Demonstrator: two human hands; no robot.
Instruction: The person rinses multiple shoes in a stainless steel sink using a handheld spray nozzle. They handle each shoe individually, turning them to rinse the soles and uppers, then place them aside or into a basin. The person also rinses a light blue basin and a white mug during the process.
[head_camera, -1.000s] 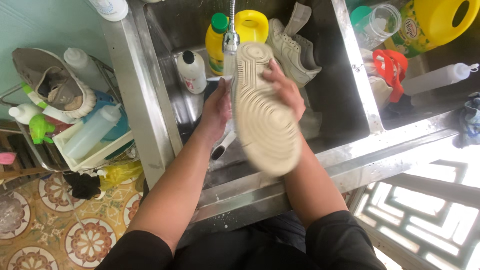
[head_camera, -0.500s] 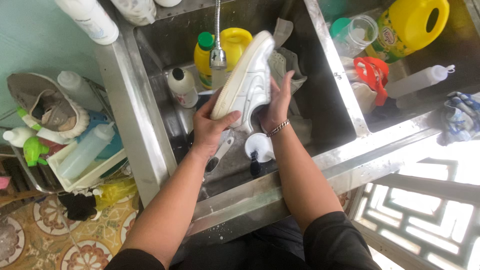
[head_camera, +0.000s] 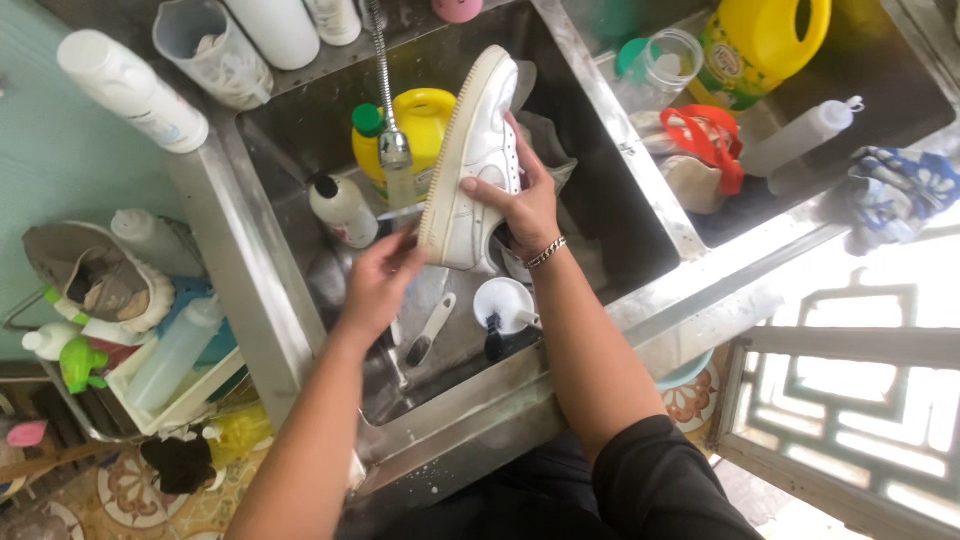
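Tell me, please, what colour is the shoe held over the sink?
White, with a cream sole edge; the shoe shows best in the head view.

Both hands (head_camera: 455, 240) raised together, fingers curled, gripping.

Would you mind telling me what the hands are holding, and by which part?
The right hand grips the white sneaker by its side; the left hand is at its heel.

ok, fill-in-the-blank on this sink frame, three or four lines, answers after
1. The right hand grips a white ____ over the sink.
2. The left hand touches the shoe's ____ end.
3. The faucet hangs in front of a bottle coloured ____.
4. The right wrist wears a ____.

Missing words: shoe; lower; yellow; bracelet
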